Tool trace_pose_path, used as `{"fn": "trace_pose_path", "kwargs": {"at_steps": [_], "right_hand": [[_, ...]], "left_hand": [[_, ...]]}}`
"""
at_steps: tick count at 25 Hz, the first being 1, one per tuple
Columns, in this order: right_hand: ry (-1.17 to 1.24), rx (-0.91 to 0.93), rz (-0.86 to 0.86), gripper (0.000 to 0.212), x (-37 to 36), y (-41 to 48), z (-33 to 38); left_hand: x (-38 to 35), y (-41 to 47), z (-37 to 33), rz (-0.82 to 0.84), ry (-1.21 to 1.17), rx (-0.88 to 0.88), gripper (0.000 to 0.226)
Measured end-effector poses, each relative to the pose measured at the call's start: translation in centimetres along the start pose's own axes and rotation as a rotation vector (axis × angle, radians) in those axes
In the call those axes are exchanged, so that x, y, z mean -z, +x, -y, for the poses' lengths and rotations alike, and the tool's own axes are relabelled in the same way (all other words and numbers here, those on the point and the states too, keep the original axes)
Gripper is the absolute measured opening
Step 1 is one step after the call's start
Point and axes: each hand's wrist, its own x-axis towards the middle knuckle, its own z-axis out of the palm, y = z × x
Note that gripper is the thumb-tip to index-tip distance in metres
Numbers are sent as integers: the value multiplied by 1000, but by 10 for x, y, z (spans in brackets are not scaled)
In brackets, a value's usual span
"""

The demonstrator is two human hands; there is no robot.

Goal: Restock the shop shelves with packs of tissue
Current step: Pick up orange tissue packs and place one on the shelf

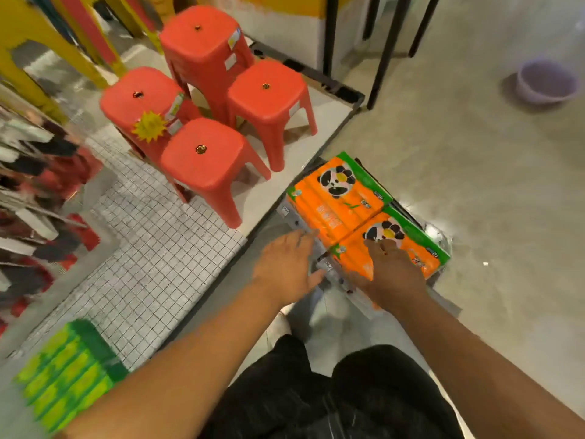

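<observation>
Grey shop floor (pixel 443 160), two orange tissue packs (pixel 340 193) lying side by side beside the low shelf (pixel 316 122).
Right hand (pixel 392 274) rests flat on the nearer pack (pixel 421 251), left hand (pixel 288 267) open, empty; soft, light, slippery film: each grip likely best at opposite edges.

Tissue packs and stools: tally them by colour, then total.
Orange tissue packs: 2
Green tissue pack: 1
Red stools: 4
Total: 7
</observation>
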Motion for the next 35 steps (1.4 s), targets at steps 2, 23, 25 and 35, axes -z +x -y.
{"fn": "trace_pose_path", "kwargs": {"at_steps": [2,23,25,35], "right_hand": [[50,-44,10,75,3,25,-18],[479,130,257,98,-168,373,-231],[605,142,217,90,-178,377,-235],[821,143,108,78,-178,391,-256]], "left_hand": [[-10,33,3,17,-44,-13,80],[-286,246,-7,-357,-1146,947,101],[-292,253,-9,-408,-1162,942,100],[-292,289,2,-402,-1022,802,104]]}}
